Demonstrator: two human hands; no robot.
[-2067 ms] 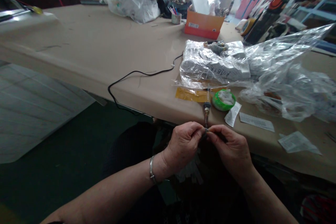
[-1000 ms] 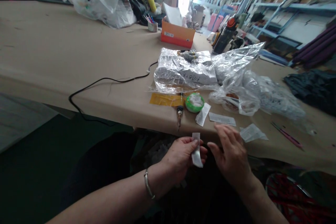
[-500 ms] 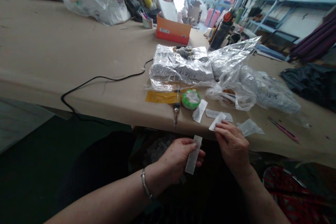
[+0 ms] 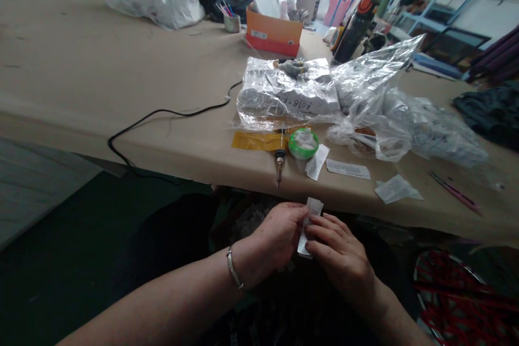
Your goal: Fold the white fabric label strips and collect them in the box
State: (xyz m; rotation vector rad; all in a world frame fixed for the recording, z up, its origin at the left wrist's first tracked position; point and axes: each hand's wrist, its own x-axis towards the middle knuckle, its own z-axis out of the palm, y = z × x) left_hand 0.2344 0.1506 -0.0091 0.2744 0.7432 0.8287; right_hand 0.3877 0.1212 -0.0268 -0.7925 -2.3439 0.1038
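Just below the table's front edge, my left hand is closed on white printed label strips, pinching them with the thumb. My right hand has its fingers curled against the right side of these strips, which appear stacked. On the table edge above lie a white folded strip, a flat printed strip and a translucent piece. A soldering iron rests with its tip toward me, next to a green round dish filled with white fluff.
Amber tape lies on the table beneath the iron. A black cord runs leftward over the edge. Behind are a plastic-wrapped white bundle, clear bags and an orange box. Pink tweezers lie at right.
My right hand has lifted a small white strip off the table and carried it down and left to my left hand. The strips are now together. The view has shifted slightly.
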